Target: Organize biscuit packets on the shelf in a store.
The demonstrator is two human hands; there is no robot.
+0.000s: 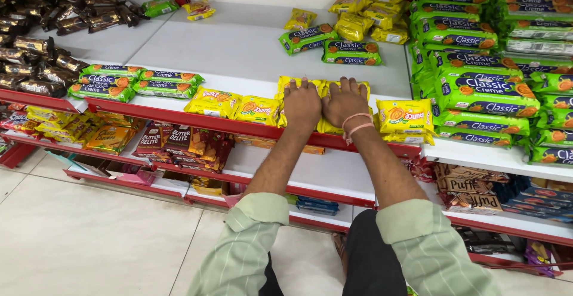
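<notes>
Two hands press side by side on a stack of yellow biscuit packets [322, 102] at the front edge of a wide white shelf [227, 51] with a red lip. That shelf is the biggest thing in view; green biscuit packets [477, 87] are piled high at its right end, a short row of green packets [134, 81] lies at its left front, and dark brown packets [42, 27] crowd the far left. Lower shelves [334, 170] hold more packs.

Next down in size, the yellow stack sits between two loose yellow packets [236, 105] on its left and another yellow packet [406, 117] on its right.

The left hand [301, 102] lies flat, palm down, fingers straight and close together on top of the stack, gripping nothing. The right hand [345, 100], with a pink thread at the wrist, lies the same way just beside it, thumbs almost touching.

I judge these packets light, with slick crinkly film that slides easily on the smooth shelf, and brittle biscuits inside. Flat pressure from above suits them; to lift, hold the long sides rather than pinching the sealed ends.
</notes>
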